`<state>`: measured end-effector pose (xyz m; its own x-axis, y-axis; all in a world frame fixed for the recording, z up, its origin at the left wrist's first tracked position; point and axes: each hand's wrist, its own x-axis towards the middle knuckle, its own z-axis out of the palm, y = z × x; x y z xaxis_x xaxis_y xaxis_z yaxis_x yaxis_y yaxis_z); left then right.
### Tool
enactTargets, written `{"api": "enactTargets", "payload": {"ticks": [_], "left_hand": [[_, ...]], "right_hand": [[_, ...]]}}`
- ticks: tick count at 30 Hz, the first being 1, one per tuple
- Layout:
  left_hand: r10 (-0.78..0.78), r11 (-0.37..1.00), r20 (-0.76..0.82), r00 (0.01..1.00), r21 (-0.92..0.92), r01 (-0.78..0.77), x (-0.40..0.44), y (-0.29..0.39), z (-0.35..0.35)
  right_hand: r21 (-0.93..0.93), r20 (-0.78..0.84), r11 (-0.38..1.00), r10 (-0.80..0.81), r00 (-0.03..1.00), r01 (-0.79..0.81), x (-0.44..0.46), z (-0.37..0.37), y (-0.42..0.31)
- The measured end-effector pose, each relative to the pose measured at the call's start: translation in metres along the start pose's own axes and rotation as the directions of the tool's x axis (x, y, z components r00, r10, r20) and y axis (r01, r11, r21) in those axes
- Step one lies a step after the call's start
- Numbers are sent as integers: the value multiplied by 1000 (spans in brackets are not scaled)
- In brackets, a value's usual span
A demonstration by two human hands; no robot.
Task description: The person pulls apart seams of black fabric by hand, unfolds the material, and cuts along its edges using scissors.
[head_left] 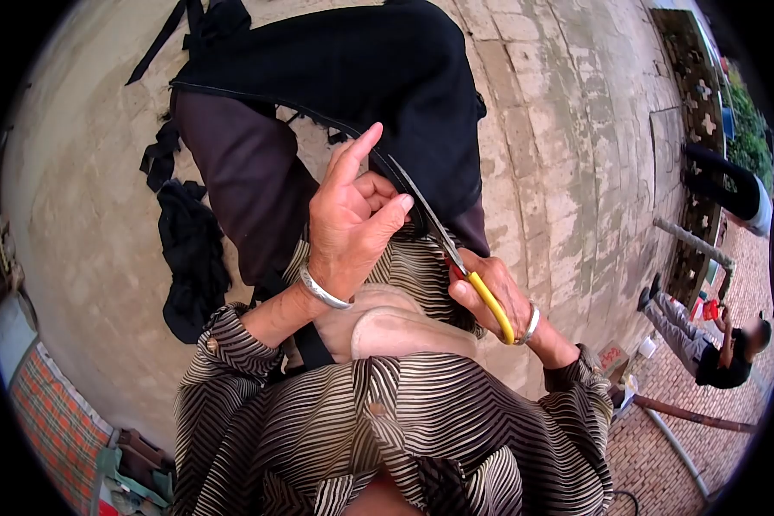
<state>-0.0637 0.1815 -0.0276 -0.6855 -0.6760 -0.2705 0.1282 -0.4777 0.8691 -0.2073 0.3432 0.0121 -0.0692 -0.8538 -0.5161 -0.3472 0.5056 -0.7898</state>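
Black cloth (pixel 361 60) lies draped over my knees, with a thin pale line along its near edge. My right hand (pixel 494 297) is closed around scissors (pixel 488 305) with yellow handles, their long blades pointing away along the cloth's edge. Beside the blades, my left hand (pixel 348 215) is palm up, with index finger and thumb stretched apart and the other fingers partly curled. The index fingertip meets the cloth's edge, and no grip on it shows. Where the lower blade runs is partly hidden by cloth.
On the concrete floor to the left lie black cloth scraps (pixel 185 249) and strips (pixel 159 39). A checked cloth (pixel 56 421) is at lower left. At right, a person (pixel 722 344) stands on brick paving near a pole (pixel 692 411); another person (pixel 735 189) is farther up.
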Motion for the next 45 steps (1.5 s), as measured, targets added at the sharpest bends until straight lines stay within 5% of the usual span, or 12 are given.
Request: {"api": "enactTargets", "payload": {"ticks": [4,6,12,34,45], "left_hand": [[-1,999,21,1000,-40,2,-2,0,-1],[-3,998,18,1000,-56,4,-3,1,2],[73,994,34,997,-83,-70,-3,0,7],[51,998,45,998,26,-52,1,5,-3],[81,997,22,996,-20,-81,2,4,2]], "right_hand": [[-32,49,997,-75,996,76,-2,-2,4],[133,110,990,37,993,-51,-2,-6,1],[158,60,987,21,998,-30,3,-3,-2],[23,-79,999,-25,997,27,4,4,3],[96,113,995,-39,993,28,11,-6,3]]}}
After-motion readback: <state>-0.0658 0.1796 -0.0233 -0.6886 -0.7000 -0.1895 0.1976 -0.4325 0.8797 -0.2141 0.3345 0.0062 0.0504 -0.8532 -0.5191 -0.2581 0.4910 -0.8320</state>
